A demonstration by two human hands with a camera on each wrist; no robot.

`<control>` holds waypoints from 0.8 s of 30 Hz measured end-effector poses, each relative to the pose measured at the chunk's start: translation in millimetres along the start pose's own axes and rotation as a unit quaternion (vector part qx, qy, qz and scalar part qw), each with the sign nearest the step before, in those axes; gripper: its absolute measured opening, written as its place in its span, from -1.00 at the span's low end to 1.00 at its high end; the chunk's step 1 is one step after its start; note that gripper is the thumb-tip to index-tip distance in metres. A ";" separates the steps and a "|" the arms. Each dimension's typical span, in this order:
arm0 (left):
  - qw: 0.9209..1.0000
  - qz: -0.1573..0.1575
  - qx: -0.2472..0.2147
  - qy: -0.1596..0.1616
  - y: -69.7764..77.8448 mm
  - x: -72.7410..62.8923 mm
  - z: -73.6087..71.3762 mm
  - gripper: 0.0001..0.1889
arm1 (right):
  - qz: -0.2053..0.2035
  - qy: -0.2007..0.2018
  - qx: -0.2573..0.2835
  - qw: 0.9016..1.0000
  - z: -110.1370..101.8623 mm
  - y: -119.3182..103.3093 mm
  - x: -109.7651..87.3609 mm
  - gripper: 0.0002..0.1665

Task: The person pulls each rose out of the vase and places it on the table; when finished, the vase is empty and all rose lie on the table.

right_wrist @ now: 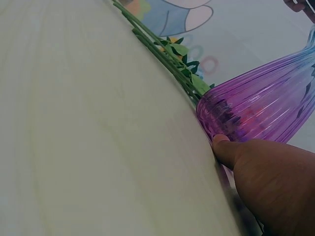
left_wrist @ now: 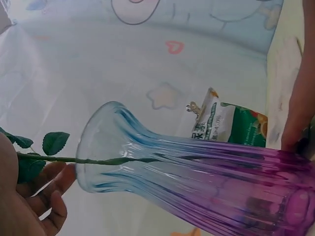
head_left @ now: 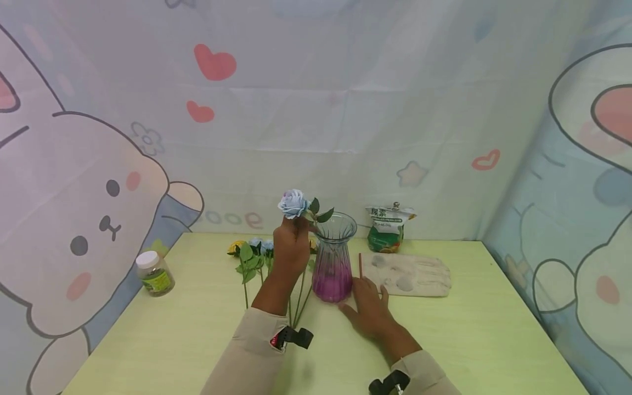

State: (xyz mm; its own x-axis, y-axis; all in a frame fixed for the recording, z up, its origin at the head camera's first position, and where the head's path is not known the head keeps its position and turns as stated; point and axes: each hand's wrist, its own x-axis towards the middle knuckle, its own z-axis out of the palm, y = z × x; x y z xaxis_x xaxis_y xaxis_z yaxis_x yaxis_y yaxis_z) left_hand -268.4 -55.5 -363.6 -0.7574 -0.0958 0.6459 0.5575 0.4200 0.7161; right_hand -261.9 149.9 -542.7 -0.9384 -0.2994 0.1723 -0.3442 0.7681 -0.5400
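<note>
A glass vase [head_left: 333, 274], blue at its flared rim and purple below, stands upright mid-table. My left hand [head_left: 292, 244] holds a light blue artificial rose [head_left: 293, 204] by its stem, just left of the rim. In the left wrist view, the green stem [left_wrist: 113, 161] runs through the vase mouth into the glass, and some fingers are loosely bent beside the rim. My right hand [head_left: 370, 307] rests at the vase's base on the right, fingers fairly straight; its thumb [right_wrist: 226, 147] touches the purple glass in the right wrist view. The other right fingertips are partly hidden there.
More artificial flowers [head_left: 252, 255], yellow and blue, lie left of the vase, partly behind my left arm. To the right are a whitish fabric glove [head_left: 417, 276], a thin reddish stick [head_left: 360, 265] and a clipped green-white bag [head_left: 387, 230]. A white-lidded jar [head_left: 157, 274] stands far left.
</note>
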 end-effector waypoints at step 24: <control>0.931 -0.263 -0.244 -0.063 7.3 8.9 -20.0 -0.34 | -0.004 0.002 -0.005 1.000 1.1 1.9 1.0 -0.10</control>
State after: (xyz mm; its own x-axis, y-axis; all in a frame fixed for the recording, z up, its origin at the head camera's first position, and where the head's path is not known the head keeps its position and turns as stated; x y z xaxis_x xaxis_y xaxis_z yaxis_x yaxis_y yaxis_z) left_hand -264.3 -71.4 -347.4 -0.9860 -0.0532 0.1580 0.1633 -0.1185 0.9794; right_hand -263.5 150.4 -544.5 -0.9358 -0.3035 0.1793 -0.3518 0.7717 -0.5298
